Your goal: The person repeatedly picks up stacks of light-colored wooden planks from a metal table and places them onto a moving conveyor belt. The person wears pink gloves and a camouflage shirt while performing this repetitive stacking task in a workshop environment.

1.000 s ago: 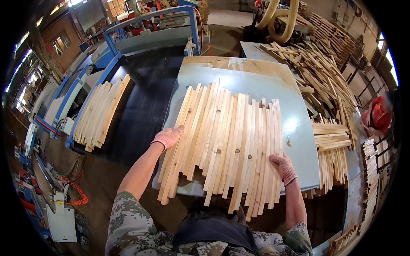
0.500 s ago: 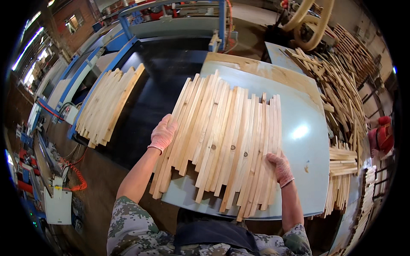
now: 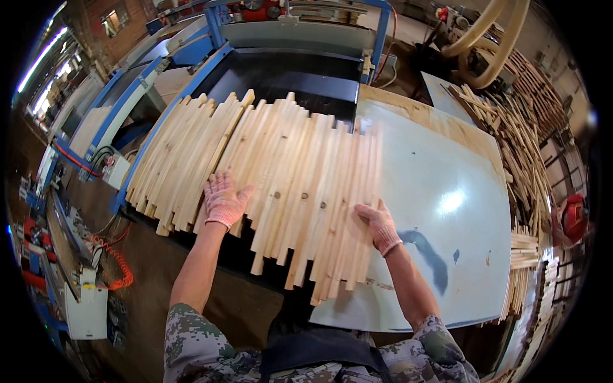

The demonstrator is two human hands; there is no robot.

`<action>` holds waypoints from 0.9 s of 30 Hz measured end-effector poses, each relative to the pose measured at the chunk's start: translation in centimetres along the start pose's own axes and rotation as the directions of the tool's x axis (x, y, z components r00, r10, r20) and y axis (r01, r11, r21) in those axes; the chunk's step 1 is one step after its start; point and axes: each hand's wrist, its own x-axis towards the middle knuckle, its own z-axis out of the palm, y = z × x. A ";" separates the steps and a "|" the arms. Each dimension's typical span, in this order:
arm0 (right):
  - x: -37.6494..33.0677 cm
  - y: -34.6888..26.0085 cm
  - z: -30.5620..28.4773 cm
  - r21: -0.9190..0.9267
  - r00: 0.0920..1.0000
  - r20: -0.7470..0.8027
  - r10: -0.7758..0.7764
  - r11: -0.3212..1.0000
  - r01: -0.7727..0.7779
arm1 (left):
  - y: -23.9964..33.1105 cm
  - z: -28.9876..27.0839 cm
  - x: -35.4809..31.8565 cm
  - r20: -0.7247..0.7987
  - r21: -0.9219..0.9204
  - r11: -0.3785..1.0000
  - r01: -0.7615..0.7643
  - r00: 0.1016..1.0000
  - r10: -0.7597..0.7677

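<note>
From my distant place I am seeing first a large machine (image 3: pixel 300 39) with blue frame, which is standing at the far side. Its dark bed (image 3: pixel 274 70) is extending toward the near side. To the right of it, a pale table panel (image 3: pixel 415 172) is adjoining this bed and is showing one dark, curved stain on its near part. Farther to the right, a disordered heap of scrap wood (image 3: pixel 511 140) is lying.

The wide row of wooden strips (image 3: pixel 300 172) is lying in the middle, its left part over the dark bed and its right part over the left edge of the panel. The ends are forming an uneven line, both near and far. Just beside it, on the left, a second group of strips (image 3: pixel 175 159) is resting on the bed, and a narrow dark line is showing between the two.

My left hand (image 3: pixel 225 199), in a pinkish glove, is lying open with fingers spread, where the two groups are meeting. My right hand (image 3: pixel 381 226), gloved equally, is touching the right border of the row, its thumb lying on top; whether it is grasping or only pressing, I cannot tell.

At the left, an orange-red coiled hose (image 3: pixel 121 262) is hanging. Smallest, some dark knots (image 3: pixel 304 196) are marking the row.
</note>
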 end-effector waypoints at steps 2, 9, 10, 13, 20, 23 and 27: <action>0.9 0.4 1.8 -0.068 1.000 -0.006 -0.015 0.998 0.014 | -1.8 0.3 0.9 -0.008 -0.025 1.000 -0.005 1.000 0.004; -1.0 -6.7 4.8 -0.929 0.977 -0.193 0.090 0.303 -0.211 | 1.7 -2.1 0.6 0.009 -0.096 0.988 -0.117 0.993 0.119; -0.8 -6.6 5.0 -0.959 0.980 -0.199 0.018 0.202 -0.198 | 3.4 -2.0 0.4 -0.034 -0.097 0.970 -0.225 0.974 0.222; -0.3 -4.7 5.7 -0.980 0.970 -0.160 -0.183 0.148 -0.134 | 9.5 -2.4 -2.0 -0.159 -0.140 0.881 -0.451 0.889 0.430; 0.8 -2.8 8.8 -0.973 0.932 -0.183 -0.314 0.195 -0.126 | 15.6 -0.2 -7.8 -0.017 -0.073 0.768 -0.636 0.771 0.637; 0.9 -2.5 8.2 -0.964 0.924 -0.206 -0.323 0.227 -0.136 | 16.0 -0.4 -8.1 -0.004 -0.080 0.775 -0.627 0.777 0.629; -1.0 -4.0 6.6 -0.957 0.947 -0.198 -0.252 0.256 -0.132 | 15.8 -0.5 -8.1 -0.013 -0.082 0.782 -0.618 0.785 0.619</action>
